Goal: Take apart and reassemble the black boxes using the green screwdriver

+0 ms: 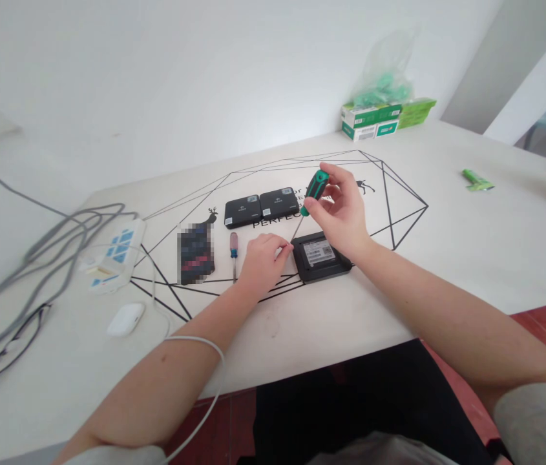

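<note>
A green-and-black screwdriver (316,188) is gripped by its handle in my right hand (343,210), tilted with its thin shaft running down to the left. The shaft's tip is near the upper left corner of a black box (304,269), which lies underside up with a white label (318,252). Beside that corner, my left hand (266,260) has thumb and fingertips pinched together close to the tip. What sits between them, if anything, is too small to make out. Left of this hand lies a second screwdriver (234,244) with a reddish and blue handle.
Two similar black boxes (242,210) lie behind my hands. A blurred-out dark item (196,255), power strip (120,252), white case (126,319), glasses (11,349) and cables are at left. Green-white cartons (370,123) stand against the wall; a green wrapper (477,181) lies right.
</note>
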A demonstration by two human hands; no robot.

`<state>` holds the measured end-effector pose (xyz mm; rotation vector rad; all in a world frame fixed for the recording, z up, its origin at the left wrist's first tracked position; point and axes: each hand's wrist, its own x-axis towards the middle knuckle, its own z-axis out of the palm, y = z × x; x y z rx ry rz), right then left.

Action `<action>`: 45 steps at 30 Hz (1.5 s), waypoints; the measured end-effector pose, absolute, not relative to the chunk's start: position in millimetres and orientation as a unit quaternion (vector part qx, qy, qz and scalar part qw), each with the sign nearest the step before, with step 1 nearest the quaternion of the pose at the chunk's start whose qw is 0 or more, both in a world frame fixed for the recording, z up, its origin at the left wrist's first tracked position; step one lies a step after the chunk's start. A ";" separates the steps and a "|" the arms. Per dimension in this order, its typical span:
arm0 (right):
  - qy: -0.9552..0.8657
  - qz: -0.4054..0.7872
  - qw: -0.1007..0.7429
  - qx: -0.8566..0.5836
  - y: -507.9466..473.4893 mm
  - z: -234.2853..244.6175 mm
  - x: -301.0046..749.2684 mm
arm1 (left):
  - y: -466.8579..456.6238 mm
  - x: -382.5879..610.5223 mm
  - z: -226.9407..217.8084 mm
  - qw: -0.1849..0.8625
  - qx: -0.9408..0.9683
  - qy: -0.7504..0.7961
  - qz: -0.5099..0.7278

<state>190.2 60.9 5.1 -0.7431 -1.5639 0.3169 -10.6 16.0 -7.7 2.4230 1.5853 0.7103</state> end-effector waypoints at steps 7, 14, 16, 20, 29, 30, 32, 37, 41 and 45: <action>-0.672 0.094 0.651 -0.339 68.6 5.5 205.1 | 27.3 -29.5 -4.6 -0.035 0.755 0.632 0.172; -0.681 0.090 0.649 -0.327 73.4 -0.9 208.5 | 33.3 -32.5 -6.2 -0.020 0.726 0.672 0.140; -0.668 0.118 0.661 -0.320 73.7 -2.0 209.4 | 32.5 -29.6 -6.1 -0.019 0.721 0.675 0.159; -0.657 0.148 0.670 -0.313 70.0 -0.4 210.9 | 21.7 -21.5 -6.4 0.042 0.811 0.539 0.223; -0.687 0.145 0.644 -0.303 42.6 12.2 199.5 | 3.7 -8.0 -13.9 0.124 0.878 0.436 0.155; -0.690 0.150 0.641 -0.302 39.6 13.5 197.4 | 4.7 -7.3 -14.4 0.122 0.876 0.440 0.157; -0.696 0.153 0.635 -0.297 34.8 15.5 193.9 | 6.9 -6.4 -16.0 0.119 0.872 0.446 0.162; -0.714 0.127 0.628 -0.280 30.8 17.3 191.1 | 10.6 -7.4 -22.4 0.104 0.868 0.451 0.181; -0.719 0.118 0.625 -0.280 33.7 15.9 191.1 | 11.7 -8.5 -24.2 0.093 0.869 0.448 0.186; -0.723 0.111 0.625 -0.273 37.7 13.0 190.4 | 13.1 -7.1 -21.4 0.081 0.882 0.428 0.181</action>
